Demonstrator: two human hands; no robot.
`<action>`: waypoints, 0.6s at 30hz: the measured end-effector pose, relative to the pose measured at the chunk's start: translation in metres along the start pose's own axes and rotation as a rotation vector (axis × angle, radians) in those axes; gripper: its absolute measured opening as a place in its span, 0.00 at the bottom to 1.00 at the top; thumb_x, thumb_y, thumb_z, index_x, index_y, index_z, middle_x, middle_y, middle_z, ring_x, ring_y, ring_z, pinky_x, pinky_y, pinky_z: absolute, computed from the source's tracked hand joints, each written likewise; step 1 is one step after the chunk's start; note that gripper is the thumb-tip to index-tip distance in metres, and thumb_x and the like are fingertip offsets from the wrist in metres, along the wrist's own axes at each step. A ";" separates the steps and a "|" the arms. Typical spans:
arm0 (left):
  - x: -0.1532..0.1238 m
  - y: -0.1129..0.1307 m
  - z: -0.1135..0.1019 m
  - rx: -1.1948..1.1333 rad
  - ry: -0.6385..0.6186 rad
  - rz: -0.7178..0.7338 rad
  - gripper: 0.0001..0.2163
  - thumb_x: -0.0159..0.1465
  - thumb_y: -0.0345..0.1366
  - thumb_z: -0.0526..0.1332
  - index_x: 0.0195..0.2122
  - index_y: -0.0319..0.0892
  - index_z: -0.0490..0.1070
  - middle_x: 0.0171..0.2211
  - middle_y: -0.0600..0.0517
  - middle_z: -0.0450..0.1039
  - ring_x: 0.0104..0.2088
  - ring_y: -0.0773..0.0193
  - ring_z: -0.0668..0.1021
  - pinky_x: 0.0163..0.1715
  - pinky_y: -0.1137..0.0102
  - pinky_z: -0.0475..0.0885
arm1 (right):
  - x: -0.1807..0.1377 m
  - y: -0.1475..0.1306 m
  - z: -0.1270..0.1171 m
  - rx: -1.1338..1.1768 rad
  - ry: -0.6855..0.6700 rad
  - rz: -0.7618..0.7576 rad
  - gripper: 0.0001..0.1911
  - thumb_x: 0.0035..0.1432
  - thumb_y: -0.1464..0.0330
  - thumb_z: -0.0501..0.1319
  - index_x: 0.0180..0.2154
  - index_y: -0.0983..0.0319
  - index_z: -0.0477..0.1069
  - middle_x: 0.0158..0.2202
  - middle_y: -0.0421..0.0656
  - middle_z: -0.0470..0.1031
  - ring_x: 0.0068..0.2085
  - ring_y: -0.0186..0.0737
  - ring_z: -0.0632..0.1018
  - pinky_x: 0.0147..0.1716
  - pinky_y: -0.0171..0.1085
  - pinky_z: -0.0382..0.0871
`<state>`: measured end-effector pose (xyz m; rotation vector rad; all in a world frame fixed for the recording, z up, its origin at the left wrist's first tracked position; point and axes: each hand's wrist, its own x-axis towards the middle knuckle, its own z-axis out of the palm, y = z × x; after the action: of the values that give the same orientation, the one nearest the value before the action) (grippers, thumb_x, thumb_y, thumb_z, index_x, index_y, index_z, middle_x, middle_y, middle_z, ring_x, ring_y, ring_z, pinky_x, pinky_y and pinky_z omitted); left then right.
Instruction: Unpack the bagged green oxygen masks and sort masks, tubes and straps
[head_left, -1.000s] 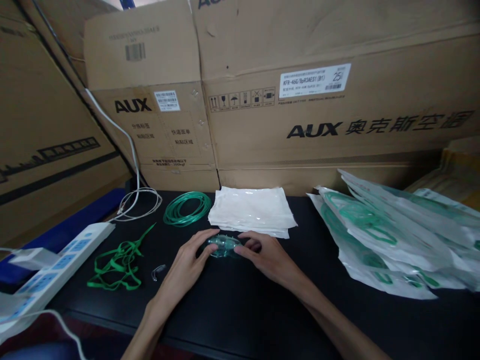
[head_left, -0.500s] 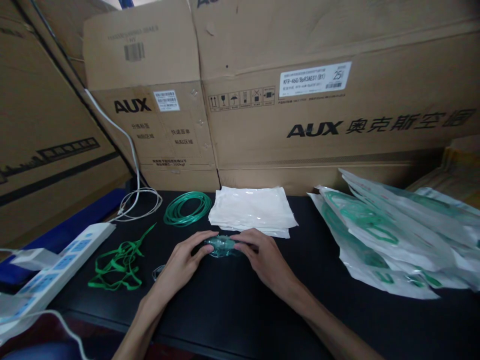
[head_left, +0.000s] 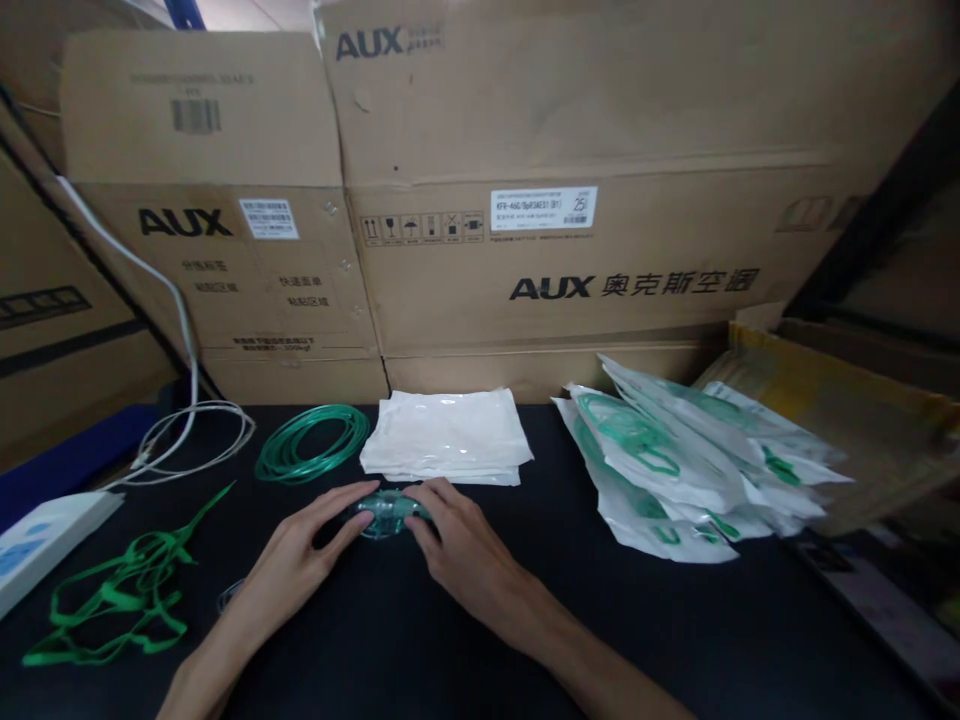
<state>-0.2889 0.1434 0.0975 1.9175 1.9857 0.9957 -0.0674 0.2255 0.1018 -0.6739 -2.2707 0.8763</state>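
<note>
Clear green mask [head_left: 386, 512] rests on the table [head_left: 570, 620], long axis left-right, pinched at either end by fingers of left hand [head_left: 292, 560] and right hand [head_left: 461, 550].

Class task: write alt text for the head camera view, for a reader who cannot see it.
The left hand and right hand hold a clear green plastic piece between them on a black table. Beyond lie coiled green tubing and a stack of white pouches; sealed packs sit right, green straps left, cardboard boxes behind.
</note>
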 end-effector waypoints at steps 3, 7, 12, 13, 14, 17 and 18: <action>-0.005 0.003 -0.005 0.050 0.064 -0.014 0.24 0.65 0.54 0.62 0.59 0.51 0.74 0.59 0.51 0.76 0.61 0.50 0.76 0.63 0.53 0.69 | -0.007 -0.004 -0.006 -0.022 0.010 0.004 0.25 0.68 0.69 0.61 0.65 0.59 0.64 0.59 0.51 0.73 0.58 0.50 0.76 0.60 0.47 0.71; -0.014 0.031 -0.010 0.015 0.258 -0.080 0.22 0.64 0.55 0.63 0.55 0.54 0.77 0.58 0.53 0.77 0.60 0.47 0.77 0.63 0.49 0.68 | -0.033 -0.011 -0.029 -0.010 0.123 -0.030 0.24 0.68 0.69 0.60 0.64 0.58 0.66 0.60 0.48 0.72 0.59 0.48 0.76 0.61 0.46 0.72; -0.008 0.106 0.034 -0.449 0.055 -0.188 0.19 0.66 0.56 0.60 0.45 0.50 0.81 0.42 0.50 0.84 0.43 0.52 0.85 0.47 0.58 0.81 | -0.084 -0.007 -0.085 -0.169 0.434 -0.085 0.15 0.69 0.72 0.57 0.53 0.55 0.75 0.50 0.46 0.79 0.49 0.42 0.82 0.52 0.39 0.79; -0.003 0.122 0.050 -0.548 -0.076 -0.181 0.19 0.66 0.55 0.60 0.49 0.49 0.80 0.43 0.49 0.84 0.42 0.53 0.85 0.46 0.59 0.82 | -0.093 -0.003 -0.098 -0.244 0.501 -0.104 0.15 0.68 0.73 0.58 0.52 0.54 0.75 0.48 0.45 0.80 0.48 0.43 0.82 0.50 0.40 0.80; 0.003 0.137 0.068 -0.629 -0.170 -0.183 0.20 0.67 0.53 0.59 0.51 0.49 0.78 0.43 0.48 0.84 0.42 0.53 0.85 0.45 0.59 0.81 | -0.100 0.001 -0.112 -0.329 0.556 -0.131 0.15 0.68 0.74 0.59 0.51 0.53 0.75 0.47 0.45 0.80 0.47 0.44 0.82 0.50 0.41 0.80; 0.031 0.174 0.120 -0.817 -0.375 -0.268 0.24 0.65 0.50 0.63 0.58 0.42 0.73 0.50 0.42 0.81 0.47 0.52 0.83 0.48 0.60 0.79 | -0.108 0.022 -0.146 -0.626 0.637 -0.143 0.20 0.67 0.71 0.60 0.59 0.53 0.69 0.53 0.49 0.77 0.53 0.50 0.79 0.56 0.50 0.75; 0.043 0.184 0.136 -0.892 -0.434 -0.333 0.26 0.65 0.47 0.64 0.61 0.38 0.70 0.52 0.39 0.79 0.47 0.53 0.82 0.48 0.61 0.79 | -0.107 0.032 -0.155 -0.702 0.621 -0.127 0.23 0.68 0.69 0.59 0.63 0.55 0.66 0.56 0.52 0.74 0.56 0.53 0.77 0.57 0.53 0.73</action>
<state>-0.0683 0.2138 0.1167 1.1363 1.2286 1.0093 0.1200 0.2420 0.1335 -0.9241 -1.9677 -0.2209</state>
